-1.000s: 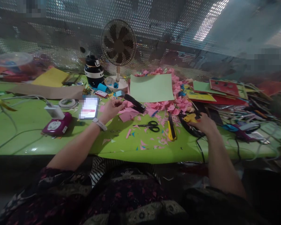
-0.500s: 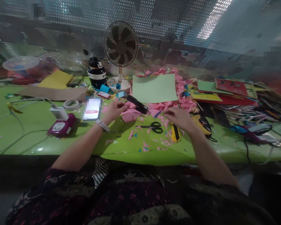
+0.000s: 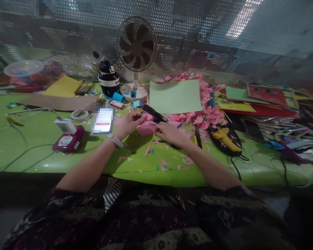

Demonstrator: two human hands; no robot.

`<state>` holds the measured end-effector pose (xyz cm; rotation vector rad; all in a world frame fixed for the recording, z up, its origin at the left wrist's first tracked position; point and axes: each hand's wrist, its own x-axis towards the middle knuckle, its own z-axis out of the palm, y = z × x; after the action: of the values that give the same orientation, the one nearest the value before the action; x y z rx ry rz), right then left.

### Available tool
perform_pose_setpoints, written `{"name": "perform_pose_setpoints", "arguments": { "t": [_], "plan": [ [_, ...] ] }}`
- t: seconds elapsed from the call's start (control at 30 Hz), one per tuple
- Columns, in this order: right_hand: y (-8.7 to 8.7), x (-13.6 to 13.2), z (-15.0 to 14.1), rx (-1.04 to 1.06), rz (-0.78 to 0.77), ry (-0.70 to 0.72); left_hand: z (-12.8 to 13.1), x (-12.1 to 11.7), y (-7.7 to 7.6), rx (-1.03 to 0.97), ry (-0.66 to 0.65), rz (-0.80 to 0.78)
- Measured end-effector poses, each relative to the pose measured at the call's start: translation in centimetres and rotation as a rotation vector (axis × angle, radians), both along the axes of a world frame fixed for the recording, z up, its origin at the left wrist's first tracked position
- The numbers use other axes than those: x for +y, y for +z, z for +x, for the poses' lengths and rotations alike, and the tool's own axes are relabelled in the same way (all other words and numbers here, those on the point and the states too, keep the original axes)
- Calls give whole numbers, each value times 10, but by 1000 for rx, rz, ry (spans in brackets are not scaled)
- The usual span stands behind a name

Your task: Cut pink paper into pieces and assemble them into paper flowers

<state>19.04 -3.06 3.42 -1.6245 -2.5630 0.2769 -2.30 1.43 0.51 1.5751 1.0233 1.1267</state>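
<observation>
My left hand [image 3: 130, 123], a pale watch on its wrist, is over the middle of the table with its fingers curled together. Whatever is in its fingertips is too small to make out; pink paper lies close by. The fingertips of my right hand [image 3: 169, 133] are closed at the right edge of a folded-looking piece of pink paper [image 3: 146, 128]. Just beyond both hands lies a long black tool [image 3: 154, 113], perhaps a stapler. My right hand and forearm hide the scissors and partly cover a yellow-and-black cutter [image 3: 198, 138].
A light green sheet [image 3: 175, 97] rests on a heap of pink paper pieces [image 3: 198, 118]. Behind stand a fan [image 3: 136, 45] and a dark bottle [image 3: 109, 80]. A phone [image 3: 103, 120] and purple box [image 3: 68, 139] lie left, a yellow glue gun [image 3: 228, 139] right.
My right hand has moved left and in, from beside the cutter to the pink paper, covering the scissors and uncovering the glue gun. My left hand has barely moved. The view has shifted slightly.
</observation>
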Motion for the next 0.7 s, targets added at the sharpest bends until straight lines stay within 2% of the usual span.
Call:
{"name": "perform_pose_setpoints", "arguments": {
  "t": [0.07,0.17,0.27,0.37,0.5,0.6,0.7],
  "plan": [
    [0,1,3,98,-4,-21,0,0,-2,-9,-14,1],
    [8,-2,7,359,-58,-73,1,-1,-3,-20,-29,1],
    [23,-7,8,659,-211,-107,3,-5,-1,-20,-54,11],
    [34,-12,7,851,-350,-190,6,-10,4,-9,-88,36],
    [35,-13,6,939,-393,-242,7,-14,7,2,-100,63],
    [31,-10,8,927,-412,-206,5,-11,7,69,-49,59],
    [28,-7,9,905,-442,-181,2,-7,8,142,20,-9]
  ]
}}
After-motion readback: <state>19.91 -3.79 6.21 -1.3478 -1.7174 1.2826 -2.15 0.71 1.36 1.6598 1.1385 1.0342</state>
